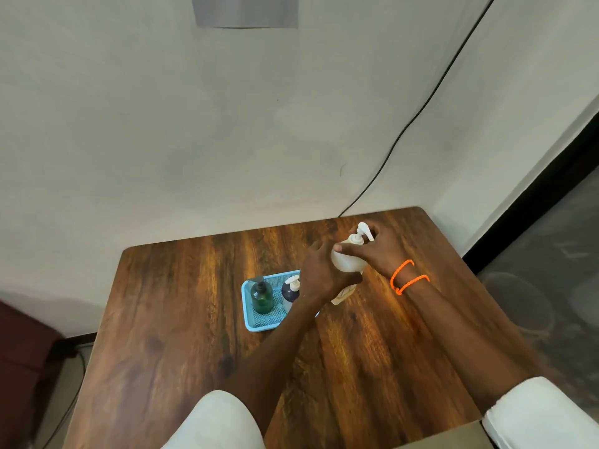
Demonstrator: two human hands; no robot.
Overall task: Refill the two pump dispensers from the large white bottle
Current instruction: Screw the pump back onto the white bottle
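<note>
- While steadied for opening, large white bottle [344, 261] standing upright on wooden table [201, 319], just right of blue mesh tray [251, 324].
- Left hand [319, 273] wrapped around the bottle's body, fingers curled on its far side; probably bracing it against twisting.
- Right hand [372, 249] over the bottle's shoulder and neck, thumb pressed on the front, fingers curled behind the white pump head [363, 231]; seemingly placed to unscrew the pump collar so the contents can be poured.
- Green pump dispenser [262, 296] with dark pump, and dark blue pump dispenser [290, 291] with white pump, upright side by side in the tray; both pumps on, so neither ready for filling yet.
- Left forearm crossing over the tray's right end, partly hiding the blue dispenser; likely in the way of reaching either dispenser until moved.
- Orange beaded bracelet [409, 276] looped on the right wrist.
- Black cable [421, 108] hanging down the wall behind the table's far edge, well apart from the bottles.
- Metal panel [244, 11] high on the wall.
</note>
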